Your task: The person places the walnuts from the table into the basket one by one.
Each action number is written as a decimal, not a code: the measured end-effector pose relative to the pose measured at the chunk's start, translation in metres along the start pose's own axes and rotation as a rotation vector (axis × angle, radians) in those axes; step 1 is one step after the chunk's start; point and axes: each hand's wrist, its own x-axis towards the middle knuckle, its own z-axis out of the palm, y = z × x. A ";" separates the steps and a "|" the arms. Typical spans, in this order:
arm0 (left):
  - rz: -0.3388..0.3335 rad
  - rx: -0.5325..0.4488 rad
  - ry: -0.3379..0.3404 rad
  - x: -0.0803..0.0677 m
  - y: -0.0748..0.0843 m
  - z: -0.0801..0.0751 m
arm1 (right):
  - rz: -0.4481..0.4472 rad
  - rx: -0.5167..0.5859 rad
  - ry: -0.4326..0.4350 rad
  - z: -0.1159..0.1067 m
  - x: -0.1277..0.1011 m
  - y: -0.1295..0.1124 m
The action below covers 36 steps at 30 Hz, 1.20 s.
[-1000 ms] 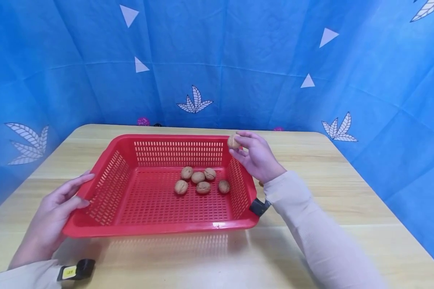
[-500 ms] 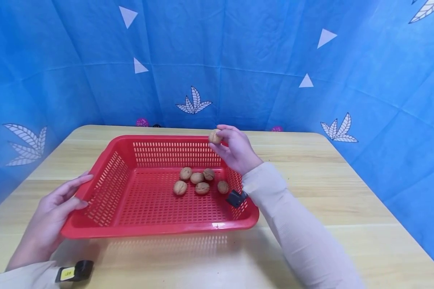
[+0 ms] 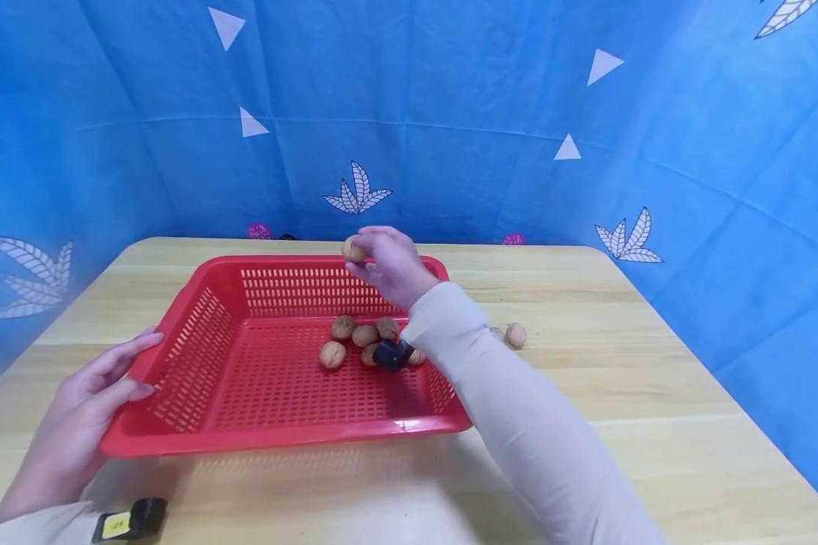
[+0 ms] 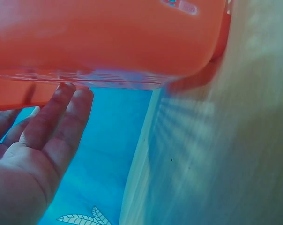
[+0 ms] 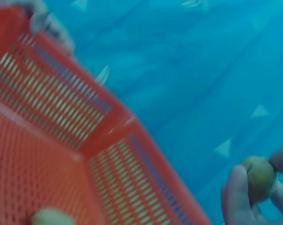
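Note:
A red plastic basket (image 3: 286, 436) with slotted walls holds several walnuts (image 3: 332, 354) on its floor, right of the middle. My left hand (image 3: 85, 412) grips its left rim; in the left wrist view the fingers (image 4: 69, 117) reach up to the basket's side. Above the back wall, my right hand (image 3: 395, 265) pinches one walnut (image 3: 353, 250) between thumb and fingertips. That walnut (image 5: 260, 178) is also seen between the fingers in the right wrist view. My right forearm and its black wrist camera (image 3: 391, 354) partly cover the walnuts in the basket.
On the wooden table (image 3: 586, 363), right of the basket, lies a loose walnut (image 3: 516, 335), with another partly hidden by my right sleeve (image 3: 511, 409). A blue patterned cloth (image 3: 477, 182) hangs behind the table.
My right hand has moved left with its walnut, from the basket's right rim to above its back wall. Loose walnuts on the table have come into view. My left hand keeps hold of the rim.

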 end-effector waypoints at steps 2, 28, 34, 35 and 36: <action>0.005 -0.002 -0.001 -0.001 0.000 0.000 | 0.035 -0.061 -0.014 0.001 0.004 0.006; 0.010 -0.062 -0.018 0.002 -0.001 -0.002 | 0.125 -0.812 -0.133 0.009 -0.007 0.053; 0.021 -0.053 -0.014 0.002 -0.002 -0.002 | 0.081 -0.888 -0.171 0.012 -0.001 0.060; 0.023 -0.059 -0.016 0.002 -0.002 -0.002 | 0.082 -0.900 -0.172 0.013 -0.001 0.061; 0.025 -0.062 -0.017 0.003 -0.002 -0.002 | 0.079 -0.911 -0.177 0.014 -0.001 0.062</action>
